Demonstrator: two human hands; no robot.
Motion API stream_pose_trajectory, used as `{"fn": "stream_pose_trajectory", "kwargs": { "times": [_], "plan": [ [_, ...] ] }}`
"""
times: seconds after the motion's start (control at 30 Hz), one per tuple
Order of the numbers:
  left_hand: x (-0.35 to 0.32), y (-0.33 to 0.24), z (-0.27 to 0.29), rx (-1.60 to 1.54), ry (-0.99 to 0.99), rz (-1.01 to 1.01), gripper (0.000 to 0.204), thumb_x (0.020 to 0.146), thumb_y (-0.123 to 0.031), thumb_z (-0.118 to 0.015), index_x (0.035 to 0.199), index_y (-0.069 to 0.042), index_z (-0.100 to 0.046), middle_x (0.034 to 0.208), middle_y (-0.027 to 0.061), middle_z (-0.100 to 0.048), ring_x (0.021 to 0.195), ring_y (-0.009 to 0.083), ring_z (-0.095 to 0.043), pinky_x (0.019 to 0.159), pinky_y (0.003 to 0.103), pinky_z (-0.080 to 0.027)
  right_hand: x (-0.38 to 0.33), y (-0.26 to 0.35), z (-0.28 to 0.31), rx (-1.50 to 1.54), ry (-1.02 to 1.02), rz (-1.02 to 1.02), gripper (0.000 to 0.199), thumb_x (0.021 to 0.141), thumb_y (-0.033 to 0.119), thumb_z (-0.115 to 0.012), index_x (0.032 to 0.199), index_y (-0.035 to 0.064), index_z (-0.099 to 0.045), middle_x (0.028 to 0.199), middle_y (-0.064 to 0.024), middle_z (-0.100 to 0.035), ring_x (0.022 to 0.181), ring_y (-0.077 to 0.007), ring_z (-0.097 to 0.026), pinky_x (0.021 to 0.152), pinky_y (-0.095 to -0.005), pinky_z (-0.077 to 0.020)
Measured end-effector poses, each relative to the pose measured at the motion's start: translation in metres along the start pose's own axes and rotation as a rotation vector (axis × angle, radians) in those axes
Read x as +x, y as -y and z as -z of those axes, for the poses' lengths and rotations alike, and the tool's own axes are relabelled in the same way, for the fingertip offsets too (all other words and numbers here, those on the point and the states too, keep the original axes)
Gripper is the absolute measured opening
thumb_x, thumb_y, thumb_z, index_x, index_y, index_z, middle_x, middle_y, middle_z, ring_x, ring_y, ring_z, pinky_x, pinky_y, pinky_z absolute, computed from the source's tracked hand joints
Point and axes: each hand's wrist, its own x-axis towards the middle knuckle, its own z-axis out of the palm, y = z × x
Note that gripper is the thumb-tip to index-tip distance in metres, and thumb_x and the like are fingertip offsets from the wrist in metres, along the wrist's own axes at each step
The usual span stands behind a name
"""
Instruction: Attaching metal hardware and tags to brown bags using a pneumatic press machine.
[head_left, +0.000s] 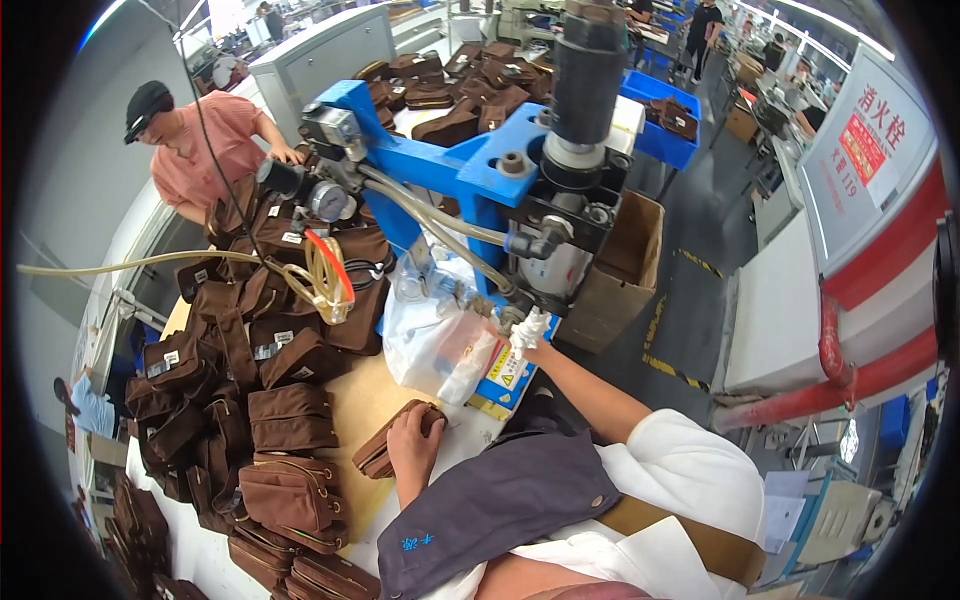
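Brown pouch in left hand, brown bags inside blue bin

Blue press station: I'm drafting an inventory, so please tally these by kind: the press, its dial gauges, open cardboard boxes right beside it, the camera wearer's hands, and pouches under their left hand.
Blue press: 1
Dial gauge: 1
Open cardboard box: 1
Left hand and right hand: 2
Brown pouch under the left hand: 1
Total: 6
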Motion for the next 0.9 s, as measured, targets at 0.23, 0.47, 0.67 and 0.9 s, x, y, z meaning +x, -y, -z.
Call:
{"fn": "stream_pose_trajectory", "kwargs": {
  "times": [0.23, 0.47, 0.67, 0.9],
  "plan": [
    [0.007, -0.001, 0.017, 0.109, -0.051, 0.030, 0.014, 0.074, -0.019, -0.068, 0.083, -0.008, -0.066, 0.075, 0.0099, -0.064, 0.075, 0.0283, -0.062, 0.072, 0.040, -0.043, -0.015, 0.098, 0.078, -0.006, -0.478, 0.187, 0.026, 0.081, 0.011, -0.068, 0.103, -0.0020, -0.062, 0.094, -0.0110, -0.066, 0.087, -0.0233, -0.062, 0.079, -0.0352, -0.0483],
    [0.003, 0.003, -0.014, 0.195, -0.181, 0.055, 0.012, 0.073, -0.019, -0.069, 0.075, -0.011, -0.060, 0.069, 0.0036, -0.062, 0.071, 0.0247, -0.061, 0.072, 0.038, -0.039, 0.022, 0.164, 0.124, 0.597, -0.419, -0.028, 0.020, 0.084, 0.007, -0.064, 0.102, -0.0016, -0.064, 0.095, -0.0024, -0.065, 0.082, -0.0110, -0.057, 0.071, -0.0271, -0.0472],
    [0.000, 0.008, -0.022, 0.226, -0.171, 0.105, 0.011, 0.073, -0.018, -0.067, 0.074, -0.010, -0.059, 0.072, 0.0057, -0.063, 0.073, 0.0253, -0.061, 0.072, 0.039, -0.038, 0.052, 0.213, 0.157, 0.792, -0.244, 0.131, 0.025, 0.086, 0.009, -0.063, 0.110, 0.0020, -0.061, 0.097, -0.0023, -0.064, 0.083, -0.0106, -0.057, 0.071, -0.0263, -0.0475],
    [0.002, 0.006, -0.023, 0.280, -0.178, 0.088, 0.005, 0.072, -0.014, -0.064, 0.074, -0.011, -0.061, 0.074, 0.0054, -0.065, 0.073, 0.0245, -0.061, 0.070, 0.039, -0.037, 0.086, 0.269, 0.186, 0.759, -0.060, 0.235, 0.036, 0.087, 0.013, -0.065, 0.121, 0.0042, -0.055, 0.099, -0.0024, -0.063, 0.083, -0.0117, -0.058, 0.073, -0.0266, -0.0493]
  ]
}}
